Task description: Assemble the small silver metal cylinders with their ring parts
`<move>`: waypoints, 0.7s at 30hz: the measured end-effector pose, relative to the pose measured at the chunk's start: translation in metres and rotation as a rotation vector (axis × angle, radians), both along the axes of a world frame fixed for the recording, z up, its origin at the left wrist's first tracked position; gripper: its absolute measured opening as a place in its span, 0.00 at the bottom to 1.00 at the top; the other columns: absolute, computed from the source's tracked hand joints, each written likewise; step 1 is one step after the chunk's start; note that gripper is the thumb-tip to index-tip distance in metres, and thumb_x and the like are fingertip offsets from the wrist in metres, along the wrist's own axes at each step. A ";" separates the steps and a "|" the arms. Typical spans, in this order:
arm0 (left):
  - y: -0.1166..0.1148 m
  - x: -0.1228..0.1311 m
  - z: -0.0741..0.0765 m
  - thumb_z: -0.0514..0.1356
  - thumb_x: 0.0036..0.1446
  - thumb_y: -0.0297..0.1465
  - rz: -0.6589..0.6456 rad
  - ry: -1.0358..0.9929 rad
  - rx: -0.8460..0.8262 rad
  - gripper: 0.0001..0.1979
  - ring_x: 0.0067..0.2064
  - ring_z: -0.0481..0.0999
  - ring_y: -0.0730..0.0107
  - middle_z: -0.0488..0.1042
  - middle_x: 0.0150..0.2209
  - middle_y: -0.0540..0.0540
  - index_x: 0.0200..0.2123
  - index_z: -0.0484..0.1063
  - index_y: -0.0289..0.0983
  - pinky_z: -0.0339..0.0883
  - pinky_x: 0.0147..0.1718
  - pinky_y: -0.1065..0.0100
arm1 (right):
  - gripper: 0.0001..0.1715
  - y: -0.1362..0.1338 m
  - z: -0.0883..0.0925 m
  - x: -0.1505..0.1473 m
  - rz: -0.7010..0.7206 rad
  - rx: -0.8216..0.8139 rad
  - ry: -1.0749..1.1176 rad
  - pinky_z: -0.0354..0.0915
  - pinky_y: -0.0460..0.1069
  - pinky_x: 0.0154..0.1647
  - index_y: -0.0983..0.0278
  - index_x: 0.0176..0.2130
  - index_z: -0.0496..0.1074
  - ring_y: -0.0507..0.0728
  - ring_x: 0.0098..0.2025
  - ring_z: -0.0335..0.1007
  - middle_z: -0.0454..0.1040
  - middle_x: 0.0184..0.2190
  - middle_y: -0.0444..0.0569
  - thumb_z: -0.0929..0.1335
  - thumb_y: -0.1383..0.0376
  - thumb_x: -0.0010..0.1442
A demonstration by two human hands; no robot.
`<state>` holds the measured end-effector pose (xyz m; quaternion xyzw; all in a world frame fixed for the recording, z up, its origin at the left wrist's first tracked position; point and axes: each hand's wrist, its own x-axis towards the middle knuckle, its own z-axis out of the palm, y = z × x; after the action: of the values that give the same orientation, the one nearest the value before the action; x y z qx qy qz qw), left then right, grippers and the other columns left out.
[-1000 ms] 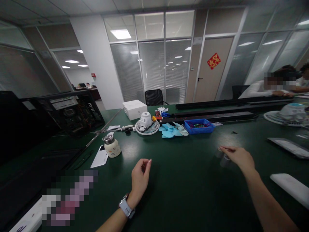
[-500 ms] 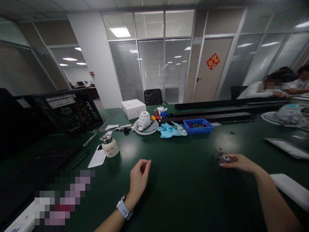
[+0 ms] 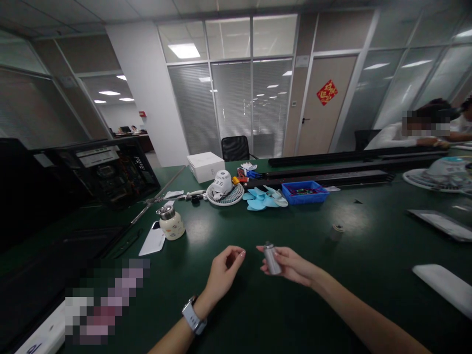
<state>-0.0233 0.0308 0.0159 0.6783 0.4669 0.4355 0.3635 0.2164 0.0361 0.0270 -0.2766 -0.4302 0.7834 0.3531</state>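
My right hand [image 3: 291, 265] holds a small silver metal cylinder [image 3: 272, 259] with a narrow neck on top, tilted slightly, above the green tabletop. To its left, my left hand [image 3: 225, 270] is loosely curled, thumb tip close to the fingertips, with nothing visible in it. A short gap separates the hands. A second small cylinder [image 3: 337, 232] stands upright on the table further right, its outline dim against the dark surface.
Across the table lie a white fan housing [image 3: 223, 189], blue fan blades [image 3: 260, 197] and a blue tray [image 3: 305, 196] of small parts. A cream bottle [image 3: 172, 227] stands beside a white phone [image 3: 153, 241] at left. A person [image 3: 398, 135] sits at far right.
My right hand has lifted one cylinder from beside the other and brought it left to the middle. My left hand has shifted slightly right, still curled.
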 end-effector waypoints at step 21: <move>-0.010 0.008 0.012 0.62 0.55 0.40 -0.305 -0.279 -0.403 0.15 0.42 0.74 0.64 0.78 0.38 0.44 0.39 0.79 0.35 0.64 0.47 0.64 | 0.34 -0.020 -0.018 -0.032 0.044 0.024 -0.159 0.66 0.58 0.49 0.65 0.45 0.64 0.60 0.43 0.76 0.76 0.35 0.48 0.78 0.57 0.43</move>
<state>-0.0150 0.0204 0.0281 0.5884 0.3822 0.3636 0.6128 0.1841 0.0158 0.0092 -0.3241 -0.4722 0.7614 0.3037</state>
